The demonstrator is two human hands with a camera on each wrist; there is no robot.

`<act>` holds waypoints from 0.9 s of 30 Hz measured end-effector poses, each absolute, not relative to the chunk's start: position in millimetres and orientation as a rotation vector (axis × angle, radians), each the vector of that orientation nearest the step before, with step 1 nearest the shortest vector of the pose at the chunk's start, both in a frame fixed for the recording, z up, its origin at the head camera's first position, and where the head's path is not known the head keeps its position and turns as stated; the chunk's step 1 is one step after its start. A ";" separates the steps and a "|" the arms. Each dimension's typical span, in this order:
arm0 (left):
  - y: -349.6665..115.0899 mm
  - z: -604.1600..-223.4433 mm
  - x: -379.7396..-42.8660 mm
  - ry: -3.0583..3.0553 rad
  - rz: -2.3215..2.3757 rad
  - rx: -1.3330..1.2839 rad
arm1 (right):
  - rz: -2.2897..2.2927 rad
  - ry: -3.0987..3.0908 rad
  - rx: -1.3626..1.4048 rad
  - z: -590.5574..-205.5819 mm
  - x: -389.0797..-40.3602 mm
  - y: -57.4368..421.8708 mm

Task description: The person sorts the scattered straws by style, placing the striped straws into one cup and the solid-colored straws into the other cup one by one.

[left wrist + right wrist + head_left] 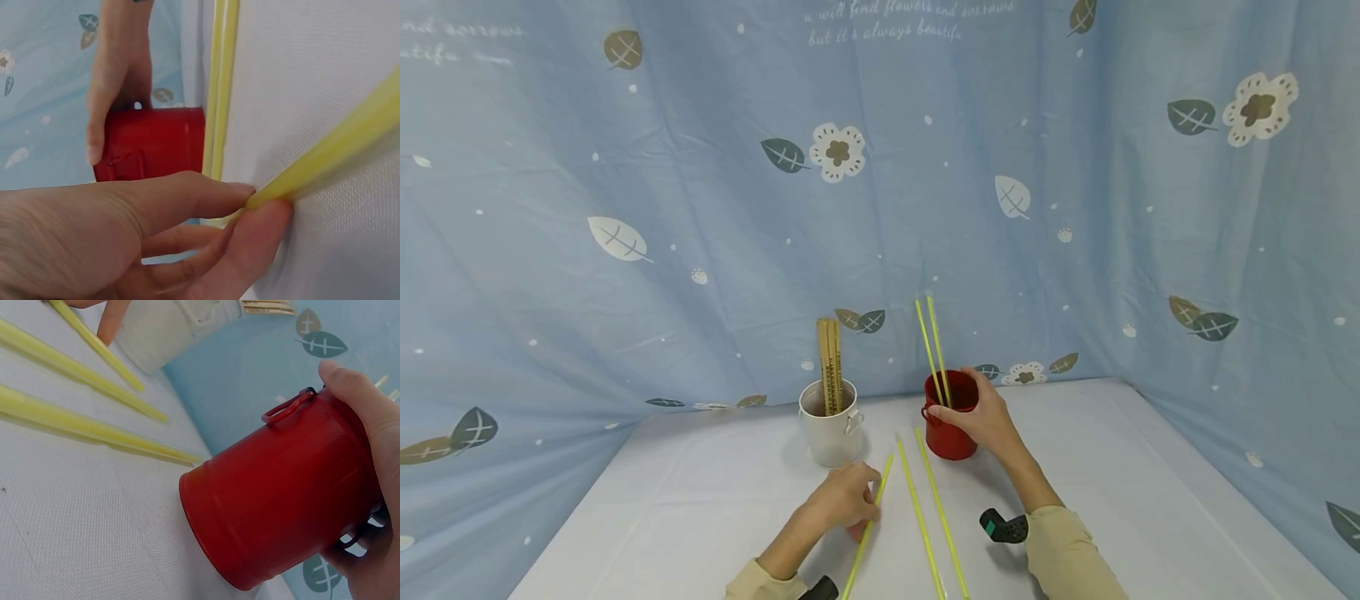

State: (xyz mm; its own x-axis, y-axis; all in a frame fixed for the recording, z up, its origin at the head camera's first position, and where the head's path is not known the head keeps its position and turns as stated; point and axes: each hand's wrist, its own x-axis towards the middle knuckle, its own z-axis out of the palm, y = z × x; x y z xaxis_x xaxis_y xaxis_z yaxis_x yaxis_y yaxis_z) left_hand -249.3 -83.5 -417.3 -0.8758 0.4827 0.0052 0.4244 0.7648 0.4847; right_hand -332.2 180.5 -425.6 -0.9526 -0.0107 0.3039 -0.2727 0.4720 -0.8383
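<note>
Between thumb and fingertips, my left hand (847, 498) pinches a thin yellow stick (337, 153) that slants over the white table. My right hand (983, 417) grips the red bucket (951, 437) around its rim, thumb on the near-left side and fingers at the far side. Two yellow sticks (935, 350) stand in that bucket, leaning left, their lower ends hidden inside. Two more yellow sticks (921, 517) lie side by side on the table, between my hands. In the right wrist view the red bucket (281, 494) fills the middle, a small wire handle on its side.
Left of the red bucket stands a white bucket (831, 442) holding several flat wooden sticks (830, 362) with dark markings. A blue patterned curtain (880, 225) hangs behind the white table (700, 500). Black devices sit at both wrists, one (1003, 527) beside the right sleeve.
</note>
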 end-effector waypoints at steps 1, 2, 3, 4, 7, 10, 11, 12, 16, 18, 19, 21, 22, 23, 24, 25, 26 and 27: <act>-83.7 -417.6 -249.7 2.832 0.741 0.718 | 1.470 -2.467 0.244 -425.9 -332.3 180.6; -83.9 -417.9 -250.0 2.814 0.767 0.700 | 1.468 -2.469 0.244 -426.1 -332.5 180.6; -84.0 -418.3 -250.2 2.797 0.792 0.680 | 1.466 -2.470 0.242 -426.4 -332.8 180.6; -84.2 -418.7 -250.5 2.782 0.819 0.666 | 1.465 -2.471 0.238 -426.3 -332.6 180.5; -84.5 -419.6 -250.8 2.774 0.851 0.635 | 1.465 -2.472 0.229 -426.0 -331.8 179.7; -85.3 -419.4 -250.5 2.782 0.873 0.620 | 1.464 -2.471 0.225 -425.6 -331.1 179.0; -85.6 -419.1 -250.6 2.785 0.880 0.616 | 1.463 -2.472 0.226 -425.6 -331.3 178.9; -86.1 -418.7 -250.5 2.790 0.887 0.612 | 1.462 -2.472 0.229 -425.6 -331.4 178.9; -88.0 -415.8 -249.9 2.795 0.927 0.621 | 1.467 -2.468 0.235 -425.1 -331.4 179.0; -88.5 -414.3 -249.6 2.805 0.939 0.621 | 1.472 -2.463 0.238 -424.4 -330.9 178.9; -88.7 -413.6 -249.6 2.809 0.945 0.626 | 1.474 -2.461 0.239 -424.3 -330.8 179.0; -88.6 -412.5 -249.7 2.817 0.951 0.627 | 1.475 -2.461 0.242 -424.2 -330.6 179.1; -88.7 -411.7 -249.9 2.821 0.956 0.633 | 1.473 -2.464 0.242 -424.3 -330.7 179.2; -88.5 -411.0 -249.8 2.823 0.960 0.634 | 1.472 -2.466 0.243 -424.5 -330.7 179.3; -88.4 -410.4 -250.0 2.823 0.967 0.639 | 1.471 -2.468 0.244 -424.7 -330.8 179.4; -88.1 -409.7 -250.1 2.822 0.972 0.643 | 1.471 -2.469 0.244 -424.8 -330.8 179.4; -87.8 -409.2 -250.2 2.823 0.979 0.649 | 1.472 -2.470 0.243 -424.8 -330.5 179.3; -87.5 -408.4 -250.4 2.822 0.987 0.654 | 1.472 -2.470 0.243 -424.8 -330.6 179.3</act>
State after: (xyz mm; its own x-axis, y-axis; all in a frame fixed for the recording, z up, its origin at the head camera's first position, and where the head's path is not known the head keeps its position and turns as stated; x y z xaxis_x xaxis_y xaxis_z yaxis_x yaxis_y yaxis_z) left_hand -250.4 -87.5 -408.4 -0.9056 0.4194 0.0629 0.3671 0.7011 0.6113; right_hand -330.6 179.3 -424.8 -0.9533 -0.0126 0.3017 -0.2713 0.4743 -0.8375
